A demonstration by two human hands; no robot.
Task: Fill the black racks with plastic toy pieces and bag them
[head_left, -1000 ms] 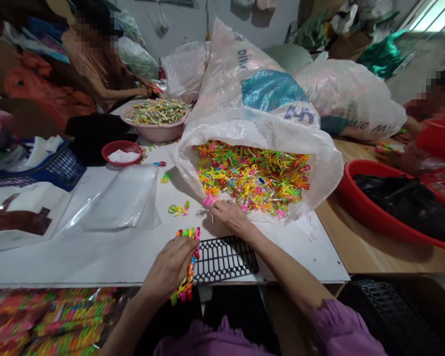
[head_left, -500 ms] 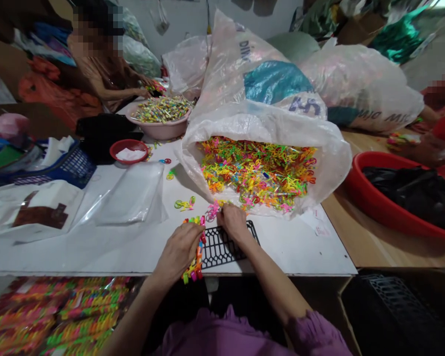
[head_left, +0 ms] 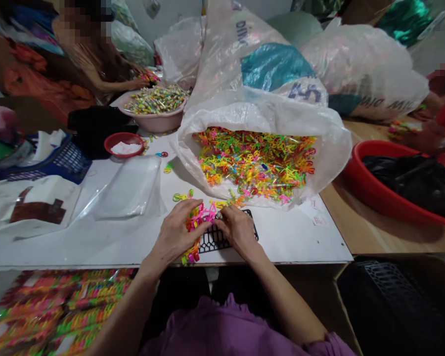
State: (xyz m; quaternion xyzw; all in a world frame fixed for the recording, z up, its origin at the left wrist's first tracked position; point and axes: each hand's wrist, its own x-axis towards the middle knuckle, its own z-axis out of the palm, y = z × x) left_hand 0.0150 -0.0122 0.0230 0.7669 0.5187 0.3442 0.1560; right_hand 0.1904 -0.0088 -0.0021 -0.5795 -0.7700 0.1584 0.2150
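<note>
Between my two hands is a pink looped plastic piece [head_left: 207, 213]. My left hand [head_left: 178, 227] closes its thumb and fingers on it, above a row of bright plastic pieces [head_left: 190, 256] set along the left end of a black plastic grid rack [head_left: 213, 242]. My right hand [head_left: 239, 227] is over the rack's right part, fingertips pinched together at the pink piece's right end. What exactly these fingertips grip is partly hidden. Just beyond, several loose looped pieces [head_left: 183, 196] lie on the white table, before an open white sack [head_left: 322, 173] full of similar pieces [head_left: 255, 163].
Clear plastic bags [head_left: 131, 188] lie to the left, near a small red bowl [head_left: 109, 148] and a blue basket [head_left: 72, 160]. A pink basin [head_left: 159, 122] holds many small pieces near a co-worker [head_left: 96, 74]. At right stands a red tub [head_left: 359, 178] with black plastic.
My right hand has drawn back from the sack's mouth toward my left hand. The pink piece has come between the hands. My left hand has shifted up, and the view has tilted slightly.
</note>
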